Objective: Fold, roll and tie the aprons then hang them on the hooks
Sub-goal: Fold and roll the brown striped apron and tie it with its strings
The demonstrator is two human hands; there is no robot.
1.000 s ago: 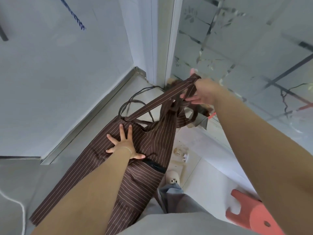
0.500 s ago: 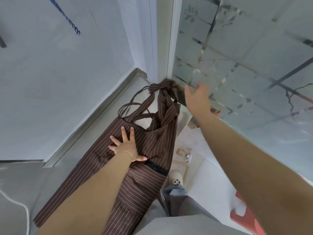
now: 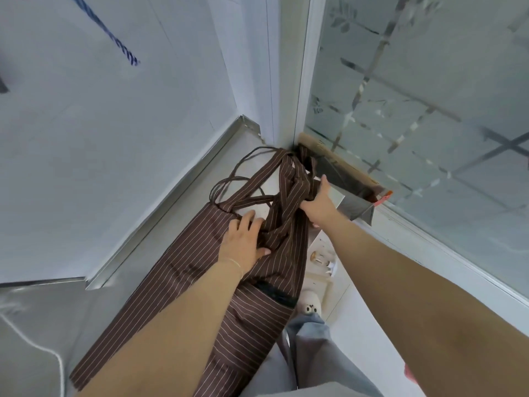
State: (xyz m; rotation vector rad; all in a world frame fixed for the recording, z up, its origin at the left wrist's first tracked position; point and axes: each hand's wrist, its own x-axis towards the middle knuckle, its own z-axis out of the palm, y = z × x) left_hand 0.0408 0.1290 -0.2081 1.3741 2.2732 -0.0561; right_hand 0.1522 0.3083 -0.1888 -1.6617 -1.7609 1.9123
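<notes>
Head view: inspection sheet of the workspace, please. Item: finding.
Surface: steel counter running into a wall corner.
Job's things: one brown striped apron spread lengthwise on the counter, straps bunched at the far end; no hooks seen.
Clutter: nothing seen on the counter.
Grippers: left hand rests flat on the apron's upper part, fingers straight; right hand grips the bunched straps.
Cables: white cord at the counter's near-left edge; blue rope across the wall.
Surroundings: white tiled wall on the left, patterned frosted glass on the right, tiled floor below.
</notes>
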